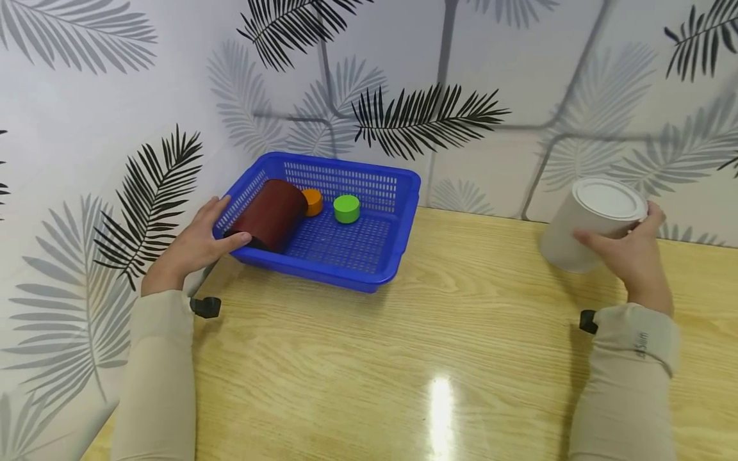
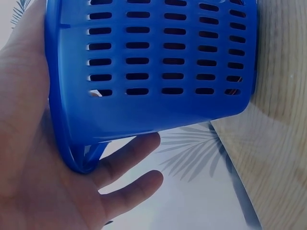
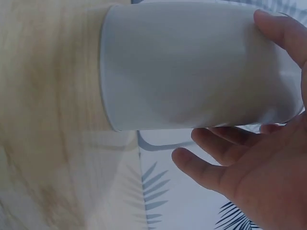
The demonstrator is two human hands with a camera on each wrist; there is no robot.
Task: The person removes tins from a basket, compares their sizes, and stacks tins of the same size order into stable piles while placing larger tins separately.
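Observation:
On the left, a blue plastic basket (image 1: 369,276) with slotted walls sits on the wooden table, slightly raised toward its front edge in the head view. My left hand (image 1: 193,246) spans the basket's left end, thumb over the front-left rim and fingers around the far corner. Inside the basket lie a dark red-brown cylinder (image 1: 273,214) on its side, an orange round block (image 1: 313,202) and a green round block (image 1: 346,209). At the right, my right hand (image 1: 637,253) grips a white cylindrical canister (image 1: 567,234) near its lidded top, thumb in front and fingers behind.
A wall covering (image 1: 484,166) with leaf prints rises along the back and left of the table (image 1: 357,358). Wood surface lies between basket and canister. Small dark pieces (image 1: 206,307) show at both wrists.

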